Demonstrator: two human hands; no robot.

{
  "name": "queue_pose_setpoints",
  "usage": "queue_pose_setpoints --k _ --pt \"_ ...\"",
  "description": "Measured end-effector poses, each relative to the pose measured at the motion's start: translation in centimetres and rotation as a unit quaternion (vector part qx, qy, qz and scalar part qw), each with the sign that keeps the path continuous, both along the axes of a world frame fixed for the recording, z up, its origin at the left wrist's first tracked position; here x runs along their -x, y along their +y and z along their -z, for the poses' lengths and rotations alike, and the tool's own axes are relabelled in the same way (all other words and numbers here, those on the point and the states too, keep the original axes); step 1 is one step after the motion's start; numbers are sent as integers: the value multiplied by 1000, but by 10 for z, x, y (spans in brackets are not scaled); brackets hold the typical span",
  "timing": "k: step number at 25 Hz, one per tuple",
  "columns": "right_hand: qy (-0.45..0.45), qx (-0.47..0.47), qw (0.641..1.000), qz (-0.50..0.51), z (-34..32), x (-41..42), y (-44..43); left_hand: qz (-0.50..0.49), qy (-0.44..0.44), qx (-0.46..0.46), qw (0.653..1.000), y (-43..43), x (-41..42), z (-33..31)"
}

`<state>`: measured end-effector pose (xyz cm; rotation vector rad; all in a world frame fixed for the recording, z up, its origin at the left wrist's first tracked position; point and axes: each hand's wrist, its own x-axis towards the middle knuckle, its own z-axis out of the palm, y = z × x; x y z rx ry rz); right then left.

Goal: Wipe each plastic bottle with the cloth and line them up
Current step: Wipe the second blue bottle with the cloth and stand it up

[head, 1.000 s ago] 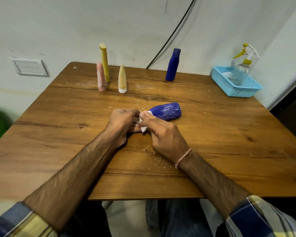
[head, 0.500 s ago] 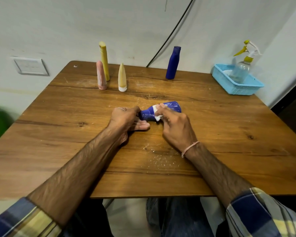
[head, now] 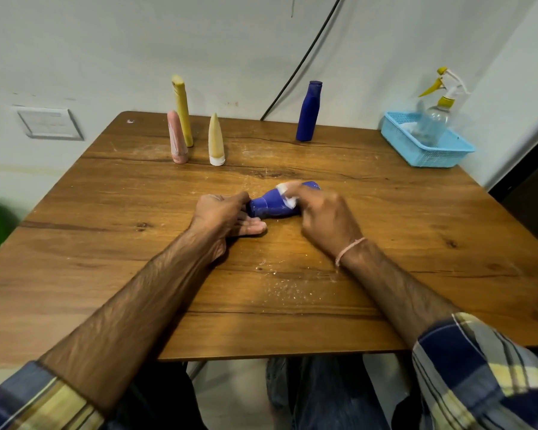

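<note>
A blue plastic bottle (head: 269,204) lies on its side at the middle of the wooden table (head: 385,243). My left hand (head: 224,214) grips its neck end. My right hand (head: 326,217) presses a small white cloth (head: 286,195) onto the bottle's body, covering most of it. At the back of the table stand a tall yellow bottle (head: 182,110), a pink bottle (head: 176,138), a cream cone-shaped bottle (head: 215,141) and a second blue bottle (head: 308,111), all upright.
A light blue plastic basket (head: 429,150) at the back right corner holds a clear spray bottle (head: 435,119) with a yellow trigger. White crumbs are scattered on the table near my right wrist. A black cable runs down the wall behind.
My right hand has slid the cloth along the bottle from the neck end toward its base. My left hand has kept its hold on the neck end.
</note>
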<state>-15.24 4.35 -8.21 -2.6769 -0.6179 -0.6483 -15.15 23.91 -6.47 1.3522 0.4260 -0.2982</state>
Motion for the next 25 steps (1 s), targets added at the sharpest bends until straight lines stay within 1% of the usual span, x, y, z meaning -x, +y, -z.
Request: queue_pose_setpoints --k 1,2,3,4,7,8,9,11,12,13,16,17,18,20,21,22,25 --pt "8 -21 997 80 -7 -10 -10 1 2 0 1000 0 0 0" --pt "24 -34 990 136 -11 -16 -16 2 2 0 1000 0 0 -1" --pt "33 -39 988 148 -13 -19 -13 3 1 1 1000 0 1 -1" --pt "37 -36 990 128 -14 -16 -3 4 1 1 1000 0 1 -1" --pt "43 -17 999 -15 -12 1 14 4 -2 8 1000 -1 1 1" --pt "50 -14 998 -26 -15 -2 9 4 -2 10 1000 -1 1 1" --pt "59 -17 998 0 -18 -8 2 2 -1 10 1000 -1 1 1" --pt "89 -35 991 91 -23 -24 -9 -2 0 10 1000 -2 0 1" --pt "98 -34 989 106 -24 -28 -6 -3 -1 11 1000 -2 0 1" --pt "97 -24 991 86 -26 -26 3 -5 -2 13 1000 -3 1 1" --pt "82 -2 995 -51 -23 -2 26 -8 -4 28 1000 -3 0 3" --pt "72 -3 996 -58 -20 2 20 -7 -3 30 1000 -2 -1 3" --pt "60 -9 998 -32 -18 4 10 -7 -1 28 1000 -1 -2 3" --pt "44 -33 996 73 -13 3 -8 -2 0 17 1000 -1 -3 2" --pt "46 -40 992 110 -11 2 -10 4 -12 8 1000 -2 -1 3" --pt "51 -40 990 126 -9 1 -7 14 -36 -5 999 -2 2 4" --pt "60 -49 990 119 -10 -1 8 66 -140 -59 986 -1 12 14"
